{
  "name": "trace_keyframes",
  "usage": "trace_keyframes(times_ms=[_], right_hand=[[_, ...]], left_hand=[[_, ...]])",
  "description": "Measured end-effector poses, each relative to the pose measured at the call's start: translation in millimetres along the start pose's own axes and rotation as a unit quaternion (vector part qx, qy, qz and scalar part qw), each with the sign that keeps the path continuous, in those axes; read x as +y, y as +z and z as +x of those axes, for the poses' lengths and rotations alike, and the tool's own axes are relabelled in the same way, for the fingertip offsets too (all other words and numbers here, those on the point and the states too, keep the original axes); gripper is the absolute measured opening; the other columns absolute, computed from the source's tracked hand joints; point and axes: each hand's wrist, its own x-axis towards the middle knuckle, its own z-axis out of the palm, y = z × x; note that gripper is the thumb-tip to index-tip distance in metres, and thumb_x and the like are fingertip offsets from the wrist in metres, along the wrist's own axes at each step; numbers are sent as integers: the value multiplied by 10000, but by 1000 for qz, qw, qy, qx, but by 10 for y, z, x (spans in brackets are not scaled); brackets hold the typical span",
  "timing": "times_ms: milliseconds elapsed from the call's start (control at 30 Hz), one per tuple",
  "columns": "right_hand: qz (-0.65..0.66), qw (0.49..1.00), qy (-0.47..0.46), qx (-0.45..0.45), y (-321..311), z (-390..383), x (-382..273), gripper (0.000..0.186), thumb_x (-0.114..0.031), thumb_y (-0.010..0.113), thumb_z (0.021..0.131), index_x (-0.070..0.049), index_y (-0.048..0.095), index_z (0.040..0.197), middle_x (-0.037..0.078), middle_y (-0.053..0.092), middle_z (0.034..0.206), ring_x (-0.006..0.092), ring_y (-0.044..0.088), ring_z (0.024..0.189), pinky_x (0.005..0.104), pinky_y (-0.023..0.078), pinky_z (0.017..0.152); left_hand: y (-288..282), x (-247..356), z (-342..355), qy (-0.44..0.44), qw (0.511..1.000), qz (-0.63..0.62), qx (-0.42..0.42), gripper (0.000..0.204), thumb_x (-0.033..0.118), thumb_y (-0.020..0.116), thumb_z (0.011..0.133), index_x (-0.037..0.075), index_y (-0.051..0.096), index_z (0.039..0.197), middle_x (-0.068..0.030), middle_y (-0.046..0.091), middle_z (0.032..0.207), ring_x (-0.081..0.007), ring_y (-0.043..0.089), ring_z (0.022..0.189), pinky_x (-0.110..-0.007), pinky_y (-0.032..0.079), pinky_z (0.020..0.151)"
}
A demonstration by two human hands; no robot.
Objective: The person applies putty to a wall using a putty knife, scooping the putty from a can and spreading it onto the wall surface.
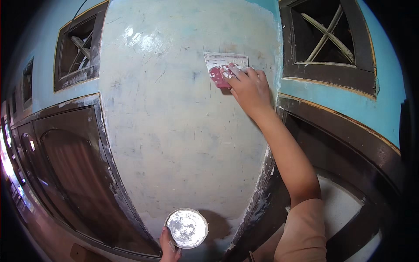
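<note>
In my right hand is a putty knife with a red handle and a wide whitish blade. My fingers are closed around the handle and carry smears of white paste. The blade's edge lies against the upper right part of the wall, which is coated in pale, patchy filler with dark scratches. Low in front of me, my left hand grips the side of a round tub. White paste covers the inside of this tub; how deep it is I cannot tell.
Dark wooden doors with filler-smeared frames flank the wall on both sides. Above them sit dark vent openings, the right one holding crossed wooden slats. Light blue paint surrounds the frames. A reddish floor shows at lower left.
</note>
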Motion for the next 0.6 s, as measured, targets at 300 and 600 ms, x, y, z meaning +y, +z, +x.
trace_keyframes(times_ms=[300, 600], right_hand=[[-10, 999, 4, -42, 11, -139, -47, 364, -161, 733, 725, -198, 692, 1085, -12, 608, 1230, 205, 544, 985, 379, 417, 865], [25, 999, 2, -47, -42, -272, -123, 389, -190, 755, 711, -211, 683, 1093, -7, 603, 1227, 208, 541, 990, 382, 418, 867]], left_hand=[[63, 7, -62, -4, 1000, 2, 4, 537, 439, 417, 995, -4, 482, 1292, -143, 594, 1226, -274, 605, 1108, -409, 484, 958], [42, -10, -112, -5, 1000, 2, 4, 528, 428, 417, 997, -2, 473, 1297, -143, 583, 1241, -283, 594, 1121, -417, 479, 966]])
